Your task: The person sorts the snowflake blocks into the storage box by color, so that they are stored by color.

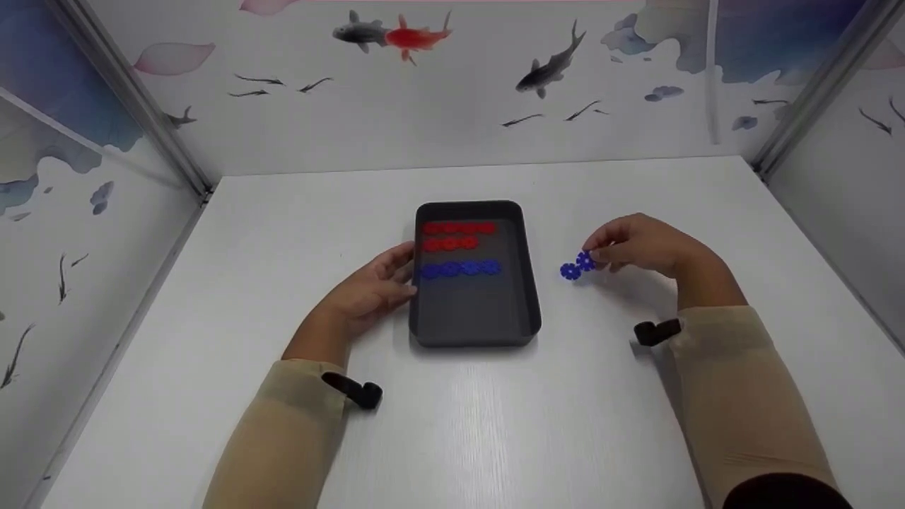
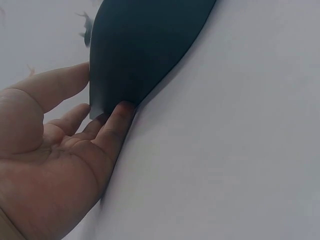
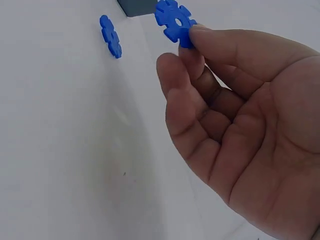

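Observation:
Between the thumb and index finger of my right hand [image 1: 640, 247] is a blue snowflake disc [image 3: 176, 21], a flat plastic piece with notched petals and a central hole. A second blue snowflake disc [image 3: 111, 37] is on the table just left of it. My left hand [image 1: 371, 290] rests against the left side of the dark grey tray [image 1: 475, 343], its thumb and fingertips touching the outer wall [image 2: 145, 45]. Inside the tray, two rows of red snowflake discs [image 1: 450, 244] lie toward the far end. Below them runs a row of several blue snowflake discs [image 1: 470, 267].
The white table [image 1: 488, 431] extends around the tray. Behind it stands a back panel [image 1: 438, 106] printed with fish, and side panels [image 1: 63, 283] rise at left and right. Both sleeved wrists wear black camera mounts [image 1: 360, 392].

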Tool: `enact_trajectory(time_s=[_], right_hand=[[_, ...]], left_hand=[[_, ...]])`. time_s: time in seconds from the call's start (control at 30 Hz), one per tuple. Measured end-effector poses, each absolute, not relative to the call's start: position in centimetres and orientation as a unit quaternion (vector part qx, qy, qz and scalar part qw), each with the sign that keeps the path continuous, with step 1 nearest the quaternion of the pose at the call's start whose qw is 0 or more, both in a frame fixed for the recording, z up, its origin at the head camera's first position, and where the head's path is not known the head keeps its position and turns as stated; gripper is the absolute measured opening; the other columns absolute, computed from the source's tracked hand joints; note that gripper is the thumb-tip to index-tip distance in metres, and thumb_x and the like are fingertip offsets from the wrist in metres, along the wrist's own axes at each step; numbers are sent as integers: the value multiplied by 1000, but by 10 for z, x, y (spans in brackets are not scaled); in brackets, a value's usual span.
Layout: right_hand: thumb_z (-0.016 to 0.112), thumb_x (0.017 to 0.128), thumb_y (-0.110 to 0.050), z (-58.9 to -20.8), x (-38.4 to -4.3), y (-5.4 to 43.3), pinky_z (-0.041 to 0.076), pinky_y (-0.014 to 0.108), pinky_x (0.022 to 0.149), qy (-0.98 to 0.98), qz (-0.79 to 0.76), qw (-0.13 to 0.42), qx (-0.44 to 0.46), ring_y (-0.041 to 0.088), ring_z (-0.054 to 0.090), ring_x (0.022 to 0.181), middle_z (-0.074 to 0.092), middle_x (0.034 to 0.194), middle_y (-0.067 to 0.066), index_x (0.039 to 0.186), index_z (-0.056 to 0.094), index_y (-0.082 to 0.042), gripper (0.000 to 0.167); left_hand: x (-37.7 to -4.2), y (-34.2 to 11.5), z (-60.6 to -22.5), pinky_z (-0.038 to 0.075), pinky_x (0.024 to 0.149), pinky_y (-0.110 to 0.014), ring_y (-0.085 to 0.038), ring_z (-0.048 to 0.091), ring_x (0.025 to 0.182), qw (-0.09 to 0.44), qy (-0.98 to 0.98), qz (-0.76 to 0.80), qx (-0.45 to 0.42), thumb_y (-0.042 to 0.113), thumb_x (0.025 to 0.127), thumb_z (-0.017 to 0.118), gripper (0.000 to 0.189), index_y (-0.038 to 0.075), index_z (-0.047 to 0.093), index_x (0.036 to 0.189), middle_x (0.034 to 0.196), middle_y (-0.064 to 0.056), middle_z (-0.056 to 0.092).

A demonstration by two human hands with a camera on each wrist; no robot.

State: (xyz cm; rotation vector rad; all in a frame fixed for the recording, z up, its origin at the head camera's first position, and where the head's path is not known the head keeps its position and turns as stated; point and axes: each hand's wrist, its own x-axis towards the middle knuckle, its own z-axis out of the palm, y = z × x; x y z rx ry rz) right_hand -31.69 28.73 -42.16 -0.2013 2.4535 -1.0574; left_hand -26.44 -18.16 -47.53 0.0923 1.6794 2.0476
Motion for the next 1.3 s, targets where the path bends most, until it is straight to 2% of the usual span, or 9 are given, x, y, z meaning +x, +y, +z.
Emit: enact_trajectory(time_s=[0.17, 0.37, 0.53, 0.67, 0.8, 0.93, 1.17, 1.23, 1.3], right_hand=[[71, 104, -26, -409, -312, 264, 62, 34, 95, 882, -414, 208, -86, 26, 72, 108, 77, 116, 7, 125, 76, -15, 24], [71, 103, -21, -401, -306, 227, 61, 40, 98, 867, -443, 193, -118, 29, 73, 104, 79, 110, 6, 119, 78, -14, 19], [71, 103, -18, -397, -305, 196, 63, 39, 91, 847, -477, 179, -154, 34, 71, 105, 78, 106, 6, 119, 79, -12, 19], [71, 103, -17, -393, -309, 172, 63, 36, 89, 832, -500, 176, -165, 28, 71, 98, 78, 106, 4, 119, 80, -13, 19], [71, 103, -20, -390, -317, 149, 61, 35, 83, 818, -517, 190, -169, 19, 68, 87, 77, 103, 1, 120, 80, -15, 19], [73, 102, -20, -388, -328, 125, 58, 32, 78, 805, -529, 206, -173, 15, 67, 86, 78, 102, 0, 119, 81, -15, 20], [74, 101, -17, -394, -341, 87, 62, 41, 95, 807, -502, 250, -188, 22, 72, 97, 78, 114, 4, 117, 80, -15, 17], [73, 101, -16, -398, -344, 78, 61, 44, 98, 811, -479, 272, -199, 22, 70, 98, 77, 114, 4, 116, 79, -16, 16], [74, 101, -17, -402, -347, 72, 60, 42, 94, 815, -459, 290, -204, 20, 68, 96, 76, 111, 3, 115, 79, -16, 15]], left_hand=[[-264, -182, -474, 44, 123, -38, -18, 30, 165, 243, 616, 748, 38, -15, 92, 66, 90, 21, 35, 168, 177, 4, 31], [-264, -181, -474, 43, 124, -38, -19, 27, 166, 247, 613, 750, 41, -17, 92, 65, 91, 19, 32, 169, 178, 3, 28], [-264, -181, -474, 44, 124, -38, -17, 26, 166, 246, 610, 753, 28, -16, 90, 68, 92, 21, 35, 168, 177, 5, 30], [-265, -182, -475, 44, 124, -38, -16, 27, 166, 242, 613, 752, 26, -15, 91, 70, 91, 21, 36, 167, 177, 5, 30], [-265, -182, -475, 45, 123, -36, -16, 27, 166, 242, 612, 752, 29, -14, 90, 71, 91, 21, 36, 167, 177, 4, 30], [-265, -183, -475, 43, 125, -38, -16, 27, 166, 245, 611, 752, 27, -13, 91, 71, 92, 21, 34, 168, 177, 5, 30], [-265, -183, -475, 40, 128, -40, -17, 25, 166, 246, 613, 750, 30, -13, 92, 69, 90, 22, 34, 168, 178, 6, 28], [-265, -183, -474, 40, 127, -39, -16, 27, 166, 246, 614, 749, 31, -14, 92, 69, 89, 22, 35, 167, 177, 6, 29], [-265, -182, -474, 40, 127, -39, -16, 28, 165, 246, 613, 750, 32, -14, 92, 69, 89, 22, 36, 166, 177, 6, 30]])
